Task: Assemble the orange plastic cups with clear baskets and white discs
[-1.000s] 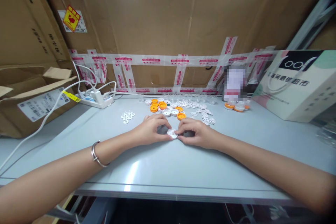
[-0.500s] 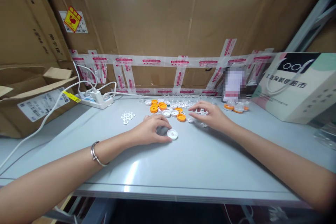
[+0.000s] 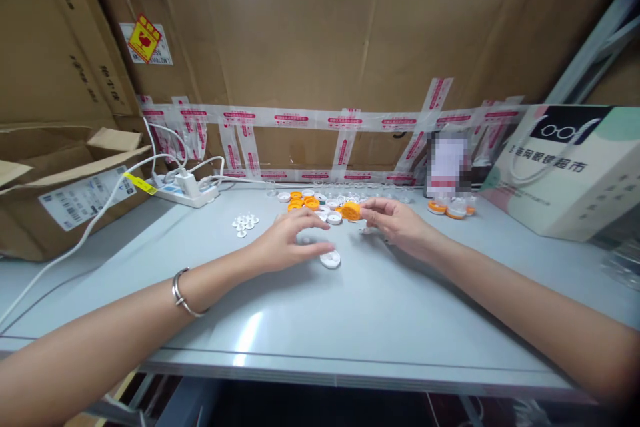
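My right hand (image 3: 390, 219) pinches an orange round cap (image 3: 351, 211), tilted up on its edge, between thumb and fingers. My left hand (image 3: 295, 239) hovers with thumb and fingers apart over a white round cap (image 3: 330, 259) that lies on the table. A small pale part sits inside that white cap, partly hidden by my thumb. Behind the hands lie several loose orange caps (image 3: 311, 203) and white caps (image 3: 334, 217). Left of my left hand is a little cluster of white pegged discs (image 3: 245, 221). Small white pieces (image 3: 367, 230) lie partly hidden under my right hand.
A power strip (image 3: 193, 197) with white cables and an open cardboard box (image 3: 60, 213) stand on the left. At the right are assembled orange-and-white pieces (image 3: 453, 208) and a paper bag (image 3: 555, 180). A large taped carton (image 3: 310, 47) backs the grey table (image 3: 350, 327).
My right hand has picked up an orange cap from the near edge of the pile. My left hand has opened and lifted off the white cap, which stays on the table.
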### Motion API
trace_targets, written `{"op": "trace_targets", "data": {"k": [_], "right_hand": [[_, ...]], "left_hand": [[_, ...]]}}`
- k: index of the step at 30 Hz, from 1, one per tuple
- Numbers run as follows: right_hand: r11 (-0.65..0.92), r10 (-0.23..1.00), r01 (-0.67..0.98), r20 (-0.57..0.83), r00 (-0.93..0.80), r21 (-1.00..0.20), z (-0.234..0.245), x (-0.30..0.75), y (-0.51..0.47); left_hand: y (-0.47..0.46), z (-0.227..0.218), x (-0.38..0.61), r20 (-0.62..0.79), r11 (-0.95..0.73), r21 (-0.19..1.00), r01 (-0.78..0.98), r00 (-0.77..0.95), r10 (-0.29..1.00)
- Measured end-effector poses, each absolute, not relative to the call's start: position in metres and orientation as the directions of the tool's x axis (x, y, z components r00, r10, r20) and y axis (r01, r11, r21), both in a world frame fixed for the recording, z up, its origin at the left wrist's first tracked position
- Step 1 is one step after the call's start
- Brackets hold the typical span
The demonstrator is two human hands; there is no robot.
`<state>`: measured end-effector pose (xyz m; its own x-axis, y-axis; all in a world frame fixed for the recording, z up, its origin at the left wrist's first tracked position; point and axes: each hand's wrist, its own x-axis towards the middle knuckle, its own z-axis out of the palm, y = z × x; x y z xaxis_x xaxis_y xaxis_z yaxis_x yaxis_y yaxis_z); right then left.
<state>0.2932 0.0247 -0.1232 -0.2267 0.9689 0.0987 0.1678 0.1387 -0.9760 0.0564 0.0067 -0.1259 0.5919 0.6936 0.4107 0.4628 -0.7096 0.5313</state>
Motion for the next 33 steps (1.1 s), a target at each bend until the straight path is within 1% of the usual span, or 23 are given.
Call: {"op": "trace_targets", "data": {"k": [2,3,4,6,10,13,16,18,21,24,27,30,33], "right_hand": [[-0.018,0.954,-0.047,-0.003,-0.301,-0.999,-0.120,0.291,0.020],[-0.080,0.938,-0.112,-0.037,-0.344,-0.991,-0.119,0.289,0.018],[-0.127,0.922,-0.152,-0.060,-0.382,-0.980,-0.118,0.288,0.017],[-0.177,0.892,-0.179,-0.081,-0.444,-0.968,-0.118,0.286,0.014],[-0.135,0.857,-0.111,-0.060,-0.512,-0.985,-0.119,0.284,0.011],[-0.103,0.852,-0.077,-0.047,-0.522,-0.992,-0.122,0.281,0.010],[-0.118,0.876,-0.084,-0.063,-0.478,-0.989,-0.123,0.279,0.010],[-0.136,0.881,-0.072,-0.088,-0.464,-0.988,-0.123,0.277,0.009],[-0.151,0.877,-0.051,-0.110,-0.468,-0.987,-0.126,0.276,0.010],[-0.119,0.880,-0.019,-0.097,-0.465,-0.993,-0.130,0.276,0.012],[-0.002,0.879,0.109,-0.054,-0.474,-0.994,-0.134,0.275,0.012],[0.114,0.864,0.248,-0.027,-0.503,-0.962,-0.132,0.271,0.009],[0.167,0.855,0.299,-0.013,-0.518,-0.940,-0.128,0.267,0.004]], "left_hand": [[0.007,-0.124,0.057,0.452,-0.706,0.562,0.431,0.555,0.698],[0.008,-0.124,0.057,0.464,-0.703,0.573,0.421,0.540,0.702],[0.008,-0.124,0.058,0.470,-0.699,0.580,0.418,0.529,0.707],[0.007,-0.123,0.059,0.479,-0.695,0.583,0.421,0.513,0.713],[0.006,-0.123,0.059,0.456,-0.682,0.586,0.438,0.517,0.724],[0.006,-0.123,0.055,0.375,-0.679,0.573,0.458,0.590,0.715],[0.007,-0.125,0.051,0.254,-0.685,0.514,0.516,0.671,0.696],[0.007,-0.127,0.052,0.222,-0.689,0.461,0.559,0.679,0.700],[0.007,-0.132,0.057,0.230,-0.683,0.426,0.594,0.659,0.716],[0.008,-0.137,0.061,0.233,-0.669,0.439,0.599,0.643,0.729],[0.010,-0.142,0.062,0.242,-0.658,0.468,0.590,0.631,0.737],[0.013,-0.145,0.063,0.267,-0.659,0.486,0.574,0.620,0.738],[0.015,-0.148,0.063,0.293,-0.658,0.504,0.559,0.606,0.740]]}}
